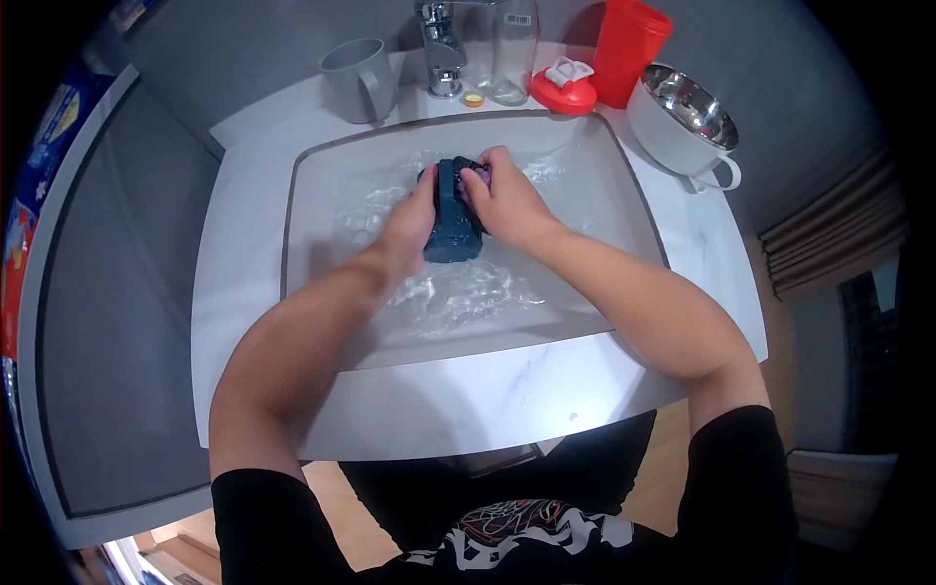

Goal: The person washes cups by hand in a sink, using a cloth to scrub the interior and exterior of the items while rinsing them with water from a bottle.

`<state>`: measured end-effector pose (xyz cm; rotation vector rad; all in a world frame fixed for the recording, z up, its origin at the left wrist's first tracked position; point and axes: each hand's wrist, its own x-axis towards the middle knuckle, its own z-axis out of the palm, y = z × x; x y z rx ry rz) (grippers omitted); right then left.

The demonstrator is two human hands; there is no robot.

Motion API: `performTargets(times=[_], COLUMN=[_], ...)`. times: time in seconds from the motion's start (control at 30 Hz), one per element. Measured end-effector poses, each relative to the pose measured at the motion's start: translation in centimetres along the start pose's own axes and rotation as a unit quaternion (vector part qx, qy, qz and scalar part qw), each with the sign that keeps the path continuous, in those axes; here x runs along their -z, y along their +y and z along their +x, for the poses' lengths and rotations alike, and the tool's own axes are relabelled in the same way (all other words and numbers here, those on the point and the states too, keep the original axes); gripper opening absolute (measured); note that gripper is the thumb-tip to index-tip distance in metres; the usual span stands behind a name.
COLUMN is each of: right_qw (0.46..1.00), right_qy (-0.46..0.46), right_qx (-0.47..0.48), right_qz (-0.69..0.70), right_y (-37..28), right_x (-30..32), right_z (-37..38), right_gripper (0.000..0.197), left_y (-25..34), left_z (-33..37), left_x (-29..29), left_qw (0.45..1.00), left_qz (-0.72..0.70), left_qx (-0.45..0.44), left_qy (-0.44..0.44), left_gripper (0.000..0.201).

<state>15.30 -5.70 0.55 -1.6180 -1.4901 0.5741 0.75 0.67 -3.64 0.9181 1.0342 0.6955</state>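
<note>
A dark teal container [454, 240] with a raised band along its upper side lies tilted over the water in the sink [322, 322]. My left hand [416, 216] grips its left side, the fingers mostly hidden behind it. My right hand [507, 200] is closed at the container's upper right, with a dark purple scrubbing cloth [477, 180] pinched in its fingers and pressed against it. Whether this is a cloth or a sponge is hard to make out. Rippled, clear water surrounds the container.
Behind the sink stand a grey mug [359, 83], a chrome faucet [444, 54], a clear glass bottle [514, 54], a small yellow cap [473, 99], a red lid [565, 93] and a red cup [629, 54]. A white steel-lined cup [678, 122] sits tilted at the right.
</note>
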Motion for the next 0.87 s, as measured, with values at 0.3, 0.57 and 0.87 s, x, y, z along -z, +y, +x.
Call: performTargets(times=[0.3,0.57,0.87], right_qw=[0.988,0.995,0.970], right_qy=[-0.128,-0.019,-0.173], right_qx=[0.087,0.020,-0.006], right_qz=[0.020,-0.099,-0.170], right_y=[-0.5,3.5,7.9], right_x=[1.3,1.8,2.3], right_z=[-1.1,0.6,1.7], right_gripper=[0.037,0.034,0.046], left_y=[1.8,1.4,1.4], left_z=[-2.2,-1.4,-0.9], left_x=[-0.4,0.3,0.6], left_qw=[0.995,0.983,1.000], left_qz=[-0.076,-0.084,0.004], left_qx=[0.029,0.077,0.021], left_qy=[-0.052,-0.144,-0.014], left_gripper=[0.058,0.056,0.060])
